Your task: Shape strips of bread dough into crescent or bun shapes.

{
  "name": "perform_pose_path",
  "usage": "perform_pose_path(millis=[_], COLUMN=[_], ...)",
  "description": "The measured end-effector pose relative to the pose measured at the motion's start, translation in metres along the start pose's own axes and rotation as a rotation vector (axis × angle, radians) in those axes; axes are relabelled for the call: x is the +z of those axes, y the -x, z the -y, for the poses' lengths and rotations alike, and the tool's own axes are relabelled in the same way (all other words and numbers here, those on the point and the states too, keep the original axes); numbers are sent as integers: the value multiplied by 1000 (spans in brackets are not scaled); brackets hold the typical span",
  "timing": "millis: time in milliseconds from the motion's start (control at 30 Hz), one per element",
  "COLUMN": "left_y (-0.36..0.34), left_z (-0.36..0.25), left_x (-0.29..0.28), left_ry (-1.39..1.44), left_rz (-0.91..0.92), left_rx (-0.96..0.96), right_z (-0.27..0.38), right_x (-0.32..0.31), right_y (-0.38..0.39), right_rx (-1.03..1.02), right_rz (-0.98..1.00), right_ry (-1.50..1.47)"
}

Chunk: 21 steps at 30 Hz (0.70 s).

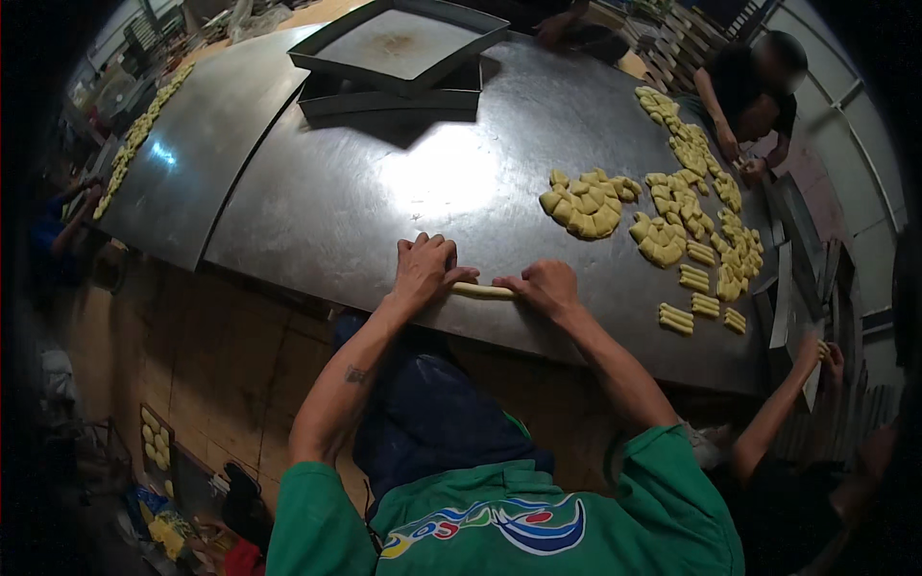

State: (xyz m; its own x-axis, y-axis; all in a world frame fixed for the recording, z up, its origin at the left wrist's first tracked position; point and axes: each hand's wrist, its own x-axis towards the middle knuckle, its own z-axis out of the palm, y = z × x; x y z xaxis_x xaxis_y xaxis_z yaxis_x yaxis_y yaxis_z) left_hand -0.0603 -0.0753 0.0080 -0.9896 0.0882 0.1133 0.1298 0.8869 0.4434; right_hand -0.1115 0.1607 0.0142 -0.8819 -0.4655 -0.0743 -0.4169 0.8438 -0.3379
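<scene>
A short, pale yellow dough rope [484, 291] lies across the near edge of the steel table [336, 202]. My left hand [425, 269] is curled over its left end, thumb pointing inward. At the other end my right hand [545, 286] is closed, its thumb against the dough. The middle of the rope shows between my thumbs, roughly level. What the curled fingers press on underneath is hidden. To the right sits a mound of cut dough pieces [586, 204], with more heaps [658, 240] past it and small bundles of rolled dough sticks [676, 319] nearer.
Two stacked metal trays [394, 43] stand at the far side. A long row of dough [139, 144] lines the table's left edge. A co-worker [759, 91] works at the far right; another person's hand [828, 360] holds something small at the near right, beside metal trays [797, 298].
</scene>
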Motion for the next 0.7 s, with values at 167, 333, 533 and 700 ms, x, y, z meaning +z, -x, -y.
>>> perform_pose_path(millis=[167,333,533,700], left_y=[12,23,20,5], left_z=[9,-6,-8,-17], left_x=[8,-1,-10,8], left_ry=[-30,385,430,428], left_rz=[-162,-26,55,-26], left_rx=[-8,177,163,188], right_z=[-1,5,-6,-18], right_x=[5,15,18,15], right_y=[5,37,33,24], right_rx=[-12,-311,-344,-223], right_rz=[-70,-286,-308,-183], right_ry=[-175,-140,-297,-131])
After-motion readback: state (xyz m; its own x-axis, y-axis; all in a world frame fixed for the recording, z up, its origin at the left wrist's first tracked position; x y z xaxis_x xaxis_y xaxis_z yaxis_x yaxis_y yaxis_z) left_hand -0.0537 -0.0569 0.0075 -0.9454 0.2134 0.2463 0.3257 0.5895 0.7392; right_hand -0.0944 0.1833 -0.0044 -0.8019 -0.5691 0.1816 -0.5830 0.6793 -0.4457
